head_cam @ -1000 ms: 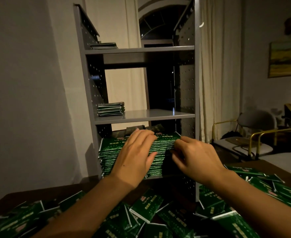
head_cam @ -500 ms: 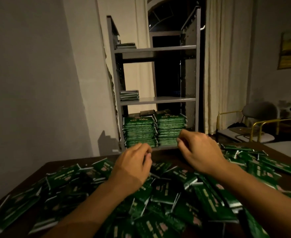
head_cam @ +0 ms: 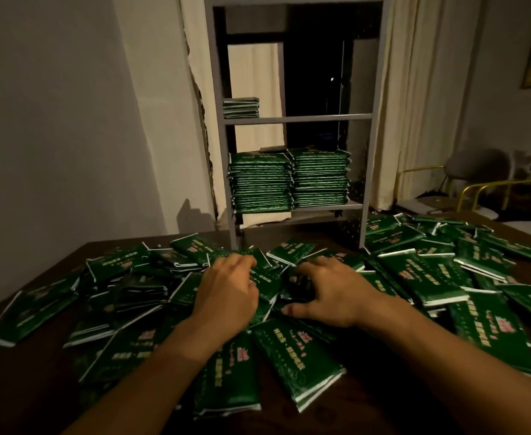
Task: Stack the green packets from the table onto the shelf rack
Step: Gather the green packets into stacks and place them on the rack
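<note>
At lower centre, loose green packets (head_cam: 295, 359) litter the dark table (head_cam: 22, 387), their pale print blurred unreadable. Left hand (head_cam: 226, 296) and right hand (head_cam: 330, 293) rest curled on the pile; grip unclear. Beyond, at upper centre, the shelf rack (head_cam: 298, 119) holds two stacks (head_cam: 289, 182).

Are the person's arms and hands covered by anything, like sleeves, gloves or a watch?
No. Both forearms are bare as far as the picture shows, with no sleeve edge in view. The left hand and the right hand wear no gloves. No watch, bracelet or ring shows on either, though the room is dim and small details are hard to make out.
</note>
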`<state>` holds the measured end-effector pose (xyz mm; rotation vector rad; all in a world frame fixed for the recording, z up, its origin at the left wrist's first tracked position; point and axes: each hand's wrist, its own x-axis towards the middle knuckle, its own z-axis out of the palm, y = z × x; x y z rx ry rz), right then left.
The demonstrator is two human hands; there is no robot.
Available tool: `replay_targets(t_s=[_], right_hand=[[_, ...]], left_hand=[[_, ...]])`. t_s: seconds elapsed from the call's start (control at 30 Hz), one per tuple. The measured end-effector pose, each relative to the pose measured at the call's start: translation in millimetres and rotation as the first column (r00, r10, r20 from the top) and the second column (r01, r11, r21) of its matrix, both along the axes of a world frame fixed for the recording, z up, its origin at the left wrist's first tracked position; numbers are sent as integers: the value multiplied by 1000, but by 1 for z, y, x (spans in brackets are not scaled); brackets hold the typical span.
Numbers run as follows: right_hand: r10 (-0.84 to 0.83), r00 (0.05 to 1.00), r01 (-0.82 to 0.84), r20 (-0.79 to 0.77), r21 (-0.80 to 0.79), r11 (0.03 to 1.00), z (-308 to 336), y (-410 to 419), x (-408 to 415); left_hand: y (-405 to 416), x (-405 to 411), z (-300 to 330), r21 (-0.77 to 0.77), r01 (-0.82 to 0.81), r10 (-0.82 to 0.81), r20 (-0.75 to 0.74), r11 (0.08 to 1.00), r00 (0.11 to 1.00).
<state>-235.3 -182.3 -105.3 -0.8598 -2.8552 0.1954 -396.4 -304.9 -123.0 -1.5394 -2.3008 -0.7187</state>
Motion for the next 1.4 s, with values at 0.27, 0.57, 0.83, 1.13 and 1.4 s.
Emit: replay_targets(t_s=[0.27,0.57,0.83,1.13,1.4], right_hand=[[-13,997,10,-74,-41,999,-25,-1,-24],[48,989,-19,-138,205,979,-17,-24,-36],[-7,717,-236,-697,-252,939,-2,-12,-26],[-472,523,-520,-710,-704,483,7,-27,-27],[-220,644,-430,-733,-585,688,3,-12,-21]], left_hand=[[9,3,-17,-229,-3,-4,-31,974,1000],[6,-1,-11,48,73,-86,428,996,899],[-12,-8,15,376,46,-290,626,926,724],[-13,3,18,441,100,-432,766,892,477],[-12,3,19,517,-13,-478,800,856,363]])
